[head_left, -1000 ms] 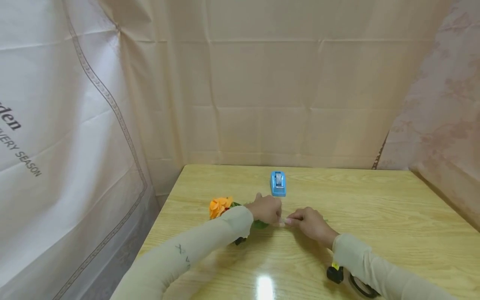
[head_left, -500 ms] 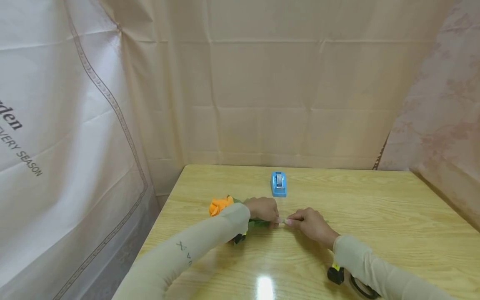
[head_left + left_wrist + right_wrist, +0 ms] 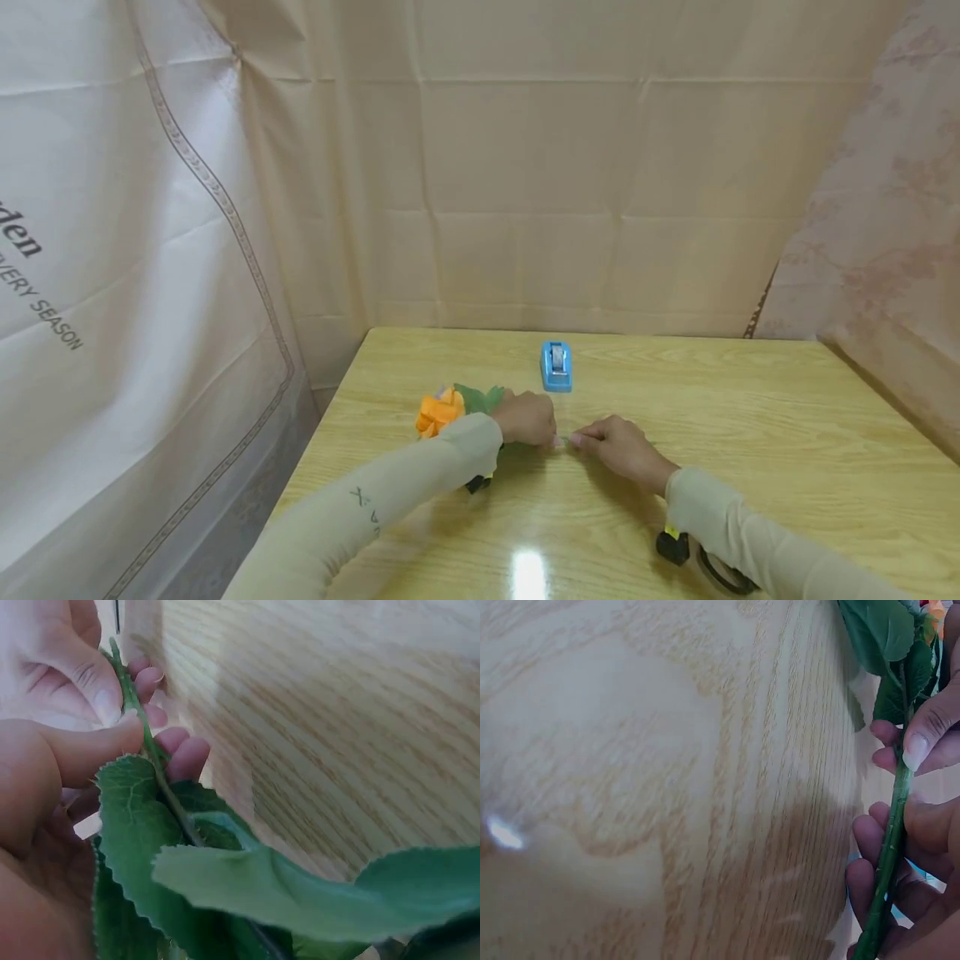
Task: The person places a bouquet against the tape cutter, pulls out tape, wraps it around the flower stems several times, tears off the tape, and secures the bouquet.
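Note:
A bunch of flowers with an orange bloom [image 3: 439, 413] lies across the table under my left forearm, which hides part of it. Its green stems [image 3: 889, 855] point to the right, and toothed leaves [image 3: 131, 825] crowd below the left thumb in the left wrist view. With thumb and fingers my left hand [image 3: 527, 418] pinches the stems just past the leaves. Close beside it, nearer the stem ends, my right hand [image 3: 622, 448] pinches the same stems between thumb and curled fingers.
A blue tape dispenser [image 3: 557, 367] stands behind the hands on the wooden table [image 3: 750, 433]. Black wrist cameras hang under both sleeves, one of them [image 3: 672, 546] by the right cuff. Draped cloth [image 3: 525, 167] closes off the back and sides.
The orange bloom and leaves have turned a little, with more green leaf showing behind the left wrist. The left hand has shifted slightly left; the right hand stays nearly in place.

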A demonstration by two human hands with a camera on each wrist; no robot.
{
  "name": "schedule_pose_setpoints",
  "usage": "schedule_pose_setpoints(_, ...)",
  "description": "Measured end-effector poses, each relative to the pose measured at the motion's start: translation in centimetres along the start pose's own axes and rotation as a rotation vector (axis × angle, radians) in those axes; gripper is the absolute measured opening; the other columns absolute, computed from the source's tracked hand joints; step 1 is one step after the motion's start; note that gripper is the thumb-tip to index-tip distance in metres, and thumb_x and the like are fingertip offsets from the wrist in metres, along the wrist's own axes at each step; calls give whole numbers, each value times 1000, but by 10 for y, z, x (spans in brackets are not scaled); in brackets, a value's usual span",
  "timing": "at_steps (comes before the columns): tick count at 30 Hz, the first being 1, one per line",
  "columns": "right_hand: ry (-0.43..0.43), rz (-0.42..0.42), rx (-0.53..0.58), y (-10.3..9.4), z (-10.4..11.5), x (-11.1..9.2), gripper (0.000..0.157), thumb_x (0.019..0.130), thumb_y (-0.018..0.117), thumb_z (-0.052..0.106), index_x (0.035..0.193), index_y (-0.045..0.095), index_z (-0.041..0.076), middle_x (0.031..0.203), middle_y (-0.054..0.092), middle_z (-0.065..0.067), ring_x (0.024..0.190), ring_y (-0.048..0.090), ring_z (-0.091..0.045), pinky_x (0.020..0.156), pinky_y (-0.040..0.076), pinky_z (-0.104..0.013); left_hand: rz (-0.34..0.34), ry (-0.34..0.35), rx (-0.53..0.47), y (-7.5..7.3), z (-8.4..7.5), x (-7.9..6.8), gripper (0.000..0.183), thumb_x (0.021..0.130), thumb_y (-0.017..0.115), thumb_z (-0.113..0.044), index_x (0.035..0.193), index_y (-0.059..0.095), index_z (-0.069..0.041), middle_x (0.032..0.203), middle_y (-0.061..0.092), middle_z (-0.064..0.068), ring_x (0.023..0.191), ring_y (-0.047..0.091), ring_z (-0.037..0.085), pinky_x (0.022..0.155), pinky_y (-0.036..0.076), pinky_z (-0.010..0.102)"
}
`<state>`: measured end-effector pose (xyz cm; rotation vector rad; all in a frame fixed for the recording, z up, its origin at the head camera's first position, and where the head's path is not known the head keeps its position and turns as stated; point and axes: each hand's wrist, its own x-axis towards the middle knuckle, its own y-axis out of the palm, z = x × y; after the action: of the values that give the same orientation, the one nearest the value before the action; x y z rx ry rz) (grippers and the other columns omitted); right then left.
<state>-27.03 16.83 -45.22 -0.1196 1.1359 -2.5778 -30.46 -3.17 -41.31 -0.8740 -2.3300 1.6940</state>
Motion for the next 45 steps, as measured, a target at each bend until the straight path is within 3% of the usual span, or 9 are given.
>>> schedule_pose_setpoints(2,-12,4,-21,0,1,0,25,103,63,27,111,79,10,115,74,-10,115,65,-37,98,47,-60,-18,-2,26,2,-1,-1,48,94,75,-28,53,52,-16,51,45,-7,59,45,11,100,32,48)
schedule_pose_setpoints(8,-115,-13,-151,-4,4,2,19,102,64,26,104,81,17,109,77,-3,109,69,-31,99,29,-77,-72,2,82,6,-4,-1,48,93,77,-34,57,51,-18,52,43,-8,58,43,10,95,32,46)
schedule_pose_setpoints(10,-132,-11,-164,-5,5,2,18,101,66,25,104,82,17,108,77,-2,107,69,-30,99,32,-75,-89,9,110,7,-5,-1,49,93,76,-35,56,49,-18,52,42,-8,56,41,10,91,33,44)
schedule_pose_setpoints(14,-153,-8,-169,-7,5,3,16,99,69,23,104,82,16,107,77,-3,107,70,-31,98,38,-72,-120,23,183,8,-7,-1,36,93,76,-36,65,60,-19,59,53,-12,60,46,8,82,31,39)
schedule_pose_setpoints(19,-147,-15,-169,-7,4,3,15,98,70,22,104,82,16,108,77,-3,109,69,-32,99,34,-75,-143,32,261,10,-9,-1,23,93,76,-39,79,71,-21,73,65,-16,69,52,7,80,31,38)
schedule_pose_setpoints(27,-142,-15,-183,-4,6,4,18,100,68,24,106,81,14,107,77,-3,107,69,-31,95,35,-73,-173,71,282,11,-6,-1,33,94,75,-37,64,70,-24,60,60,-16,65,48,7,79,30,37)
schedule_pose_setpoints(36,-114,-6,-185,-3,12,6,20,103,63,25,106,80,15,109,77,-2,103,68,-26,81,32,-51,-228,80,313,11,-6,-5,31,93,75,-37,66,73,-22,56,55,-16,62,47,8,78,29,36)
schedule_pose_setpoints(40,-131,-26,-187,-2,12,5,19,102,65,25,103,81,15,107,77,-3,104,69,-29,80,34,-51,-245,95,354,13,-5,-5,40,94,72,-30,56,60,-21,52,47,-12,64,44,10,76,28,35)
schedule_pose_setpoints(45,-133,-49,-172,0,9,6,18,99,68,26,101,82,15,104,78,-4,104,69,-33,83,38,-60,-268,106,394,14,-5,-5,41,90,72,-24,54,53,-21,53,46,-11,67,45,11,77,29,36)
